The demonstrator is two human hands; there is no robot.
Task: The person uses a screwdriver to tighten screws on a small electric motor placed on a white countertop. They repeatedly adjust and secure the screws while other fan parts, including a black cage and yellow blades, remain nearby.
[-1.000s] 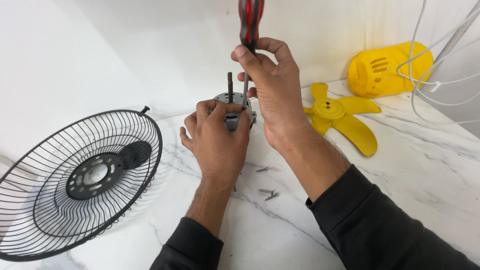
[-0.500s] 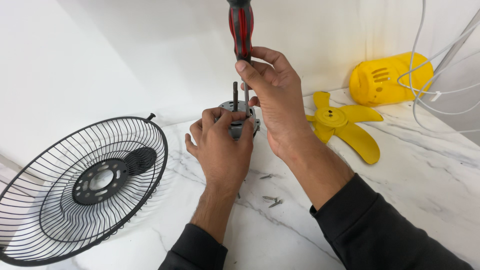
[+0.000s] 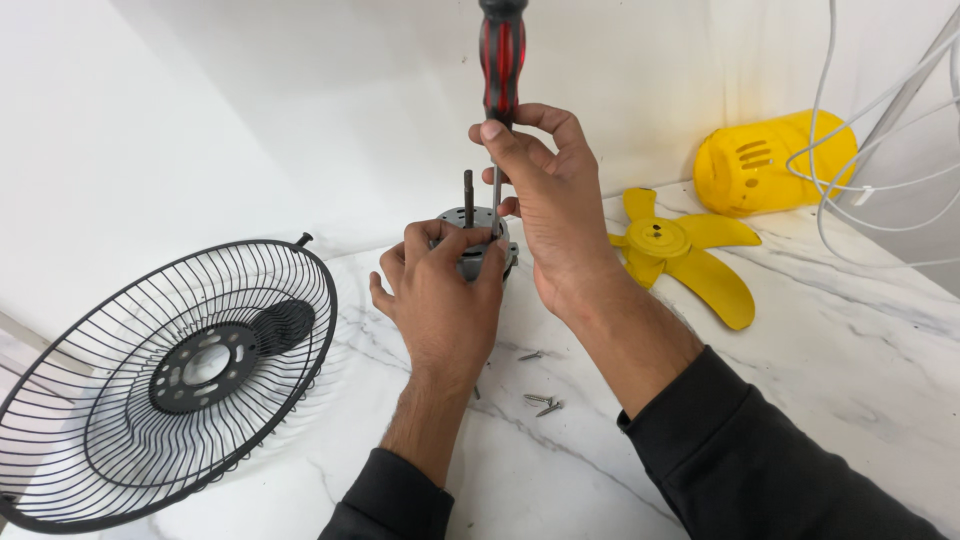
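My left hand (image 3: 440, 290) wraps around a small grey fan motor (image 3: 478, 240) standing on the white marble table (image 3: 860, 360), its shaft pointing up. My right hand (image 3: 545, 200) grips a screwdriver (image 3: 500, 60) with a red and black handle, held upright. The screwdriver's shank runs down onto the top of the motor, next to the shaft.
A black wire fan guard (image 3: 170, 380) lies at the left. A yellow fan blade (image 3: 690, 255) and a yellow motor cover (image 3: 770, 165) sit at the right, with white cables (image 3: 880, 110) hanging beside them. Loose screws (image 3: 540, 400) lie near my forearms.
Both hands stay on the motor and screwdriver; my fingers have shifted slightly on the shank. The view has drifted a little, so everything sits slightly more to the right.
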